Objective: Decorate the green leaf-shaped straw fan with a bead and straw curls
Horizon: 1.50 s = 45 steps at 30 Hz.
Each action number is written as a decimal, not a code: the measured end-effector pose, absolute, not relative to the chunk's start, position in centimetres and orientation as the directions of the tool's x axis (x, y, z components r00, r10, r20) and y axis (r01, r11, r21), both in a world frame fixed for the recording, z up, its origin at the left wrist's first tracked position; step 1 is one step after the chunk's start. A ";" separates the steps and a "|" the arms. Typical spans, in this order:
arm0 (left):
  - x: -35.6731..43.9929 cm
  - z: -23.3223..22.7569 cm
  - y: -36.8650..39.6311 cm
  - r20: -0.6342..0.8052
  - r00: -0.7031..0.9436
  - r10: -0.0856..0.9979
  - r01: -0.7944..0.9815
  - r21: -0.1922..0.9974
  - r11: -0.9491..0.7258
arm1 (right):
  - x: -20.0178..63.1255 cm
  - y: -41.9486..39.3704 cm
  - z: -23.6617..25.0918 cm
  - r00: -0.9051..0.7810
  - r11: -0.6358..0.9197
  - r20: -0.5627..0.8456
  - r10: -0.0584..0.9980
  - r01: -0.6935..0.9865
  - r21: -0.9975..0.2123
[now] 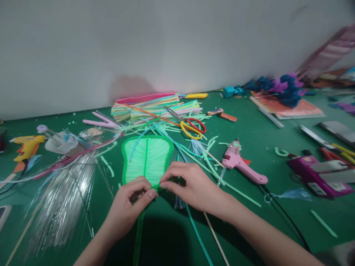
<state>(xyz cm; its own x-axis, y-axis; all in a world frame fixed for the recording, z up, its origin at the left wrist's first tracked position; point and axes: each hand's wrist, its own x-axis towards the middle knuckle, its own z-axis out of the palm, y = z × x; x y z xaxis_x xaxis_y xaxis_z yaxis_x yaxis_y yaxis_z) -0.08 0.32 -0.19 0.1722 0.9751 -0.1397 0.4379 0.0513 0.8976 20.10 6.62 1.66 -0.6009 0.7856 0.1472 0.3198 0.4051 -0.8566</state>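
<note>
A green hand fan point(159, 155) with a pale ribbed face, a darker fuzzy border and a midrib lies in front of me. Its dark green handle point(138, 236) runs down towards the near edge. My left hand point(134, 197) is closed at the fan's base, thumb and finger pinching a short green pipe cleaner point(155, 187). From the other side my right hand point(190, 184) pinches that pipe cleaner's right end between thumb and fingertips. Part of the fan's lower border is hidden behind my fingers.
Beyond the fan lie bundled pastel pipe cleaners point(133, 111) and scissors point(191, 125). A pink glue gun point(242, 164) with a black cord is at right, near a purple device point(310, 177). At left are a yellow glue gun point(26, 146) and clear thin strips point(63, 203). A wall point(166, 44) rises behind.
</note>
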 end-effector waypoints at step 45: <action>1.0 -0.4 0.0 0.082 -0.067 0.994 0.536 0.843 -0.034 | 18.7 5.3 0.5 -0.428 0.365 0.214 0.878 0.312 -0.877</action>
<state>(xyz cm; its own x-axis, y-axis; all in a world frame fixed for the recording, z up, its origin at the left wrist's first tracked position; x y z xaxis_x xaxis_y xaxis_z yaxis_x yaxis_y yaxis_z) 0.99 -0.04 -0.38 -0.0672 0.9943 0.0823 0.5362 -0.0336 0.8435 18.68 5.30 0.49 -0.4276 0.8784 0.2135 0.3119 0.3650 -0.8772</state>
